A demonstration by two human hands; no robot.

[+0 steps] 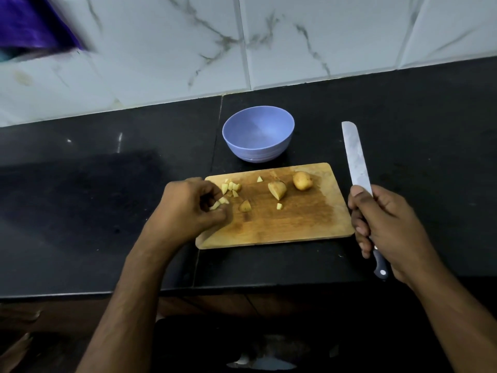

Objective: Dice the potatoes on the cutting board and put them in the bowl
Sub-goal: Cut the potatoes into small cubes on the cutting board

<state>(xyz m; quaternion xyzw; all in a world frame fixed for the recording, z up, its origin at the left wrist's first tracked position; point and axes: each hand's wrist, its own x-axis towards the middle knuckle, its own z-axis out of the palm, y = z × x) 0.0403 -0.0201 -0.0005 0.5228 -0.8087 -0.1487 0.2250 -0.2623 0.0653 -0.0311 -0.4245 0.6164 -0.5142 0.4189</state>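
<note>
A wooden cutting board [295, 222] lies on the black counter. On it sit a whole small potato [302, 180], a cut potato half [277, 190], a smaller wedge [245, 206] and several diced pieces [230, 187] at the board's left end. My left hand [188, 205] curls its fingers round some of the diced pieces [219, 203] at the board's left edge. My right hand [387, 227] grips a knife [356, 160] by its dark handle to the right of the board, blade pointing away. A lilac bowl [282, 142] stands behind the board, with nothing visible inside.
A marble-tiled wall [269, 44] rises behind the black counter [80, 197]. A blurred purple object [35, 25] is at the top left. The counter's front edge [242, 290] runs just below the board.
</note>
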